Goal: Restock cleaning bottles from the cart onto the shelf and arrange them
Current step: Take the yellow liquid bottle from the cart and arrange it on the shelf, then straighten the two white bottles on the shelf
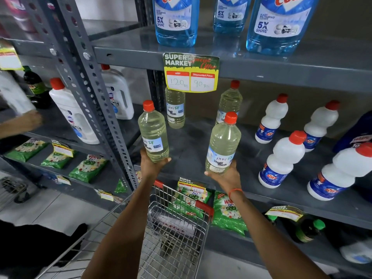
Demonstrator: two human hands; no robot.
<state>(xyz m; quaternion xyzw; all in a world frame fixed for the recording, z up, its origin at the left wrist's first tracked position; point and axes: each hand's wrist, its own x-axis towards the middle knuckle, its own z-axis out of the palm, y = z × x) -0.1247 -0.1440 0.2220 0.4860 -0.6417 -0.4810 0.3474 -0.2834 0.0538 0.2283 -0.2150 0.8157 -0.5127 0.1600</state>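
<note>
My left hand (150, 166) grips the base of a clear, red-capped bottle of pale yellow liquid bleach (153, 133), held upright at the front left of the grey middle shelf (193, 146). A second bottle of the same kind (222, 146) stands upright in my right hand (225, 177), just right of the first. Two matching bottles stand further back on the shelf, one (175, 109) behind the price tag and one (229, 101) to its right. The wire cart (171, 228) sits below my arms and looks nearly empty.
White red-capped bottles (281, 160) fill the shelf's right side. Blue glass-cleaner bottles (176, 21) stand on the shelf above. A yellow price tag (191, 73) hangs from that shelf's edge. A perforated upright post (96, 93) bounds the bay; another person's hand (30, 119) works at the left.
</note>
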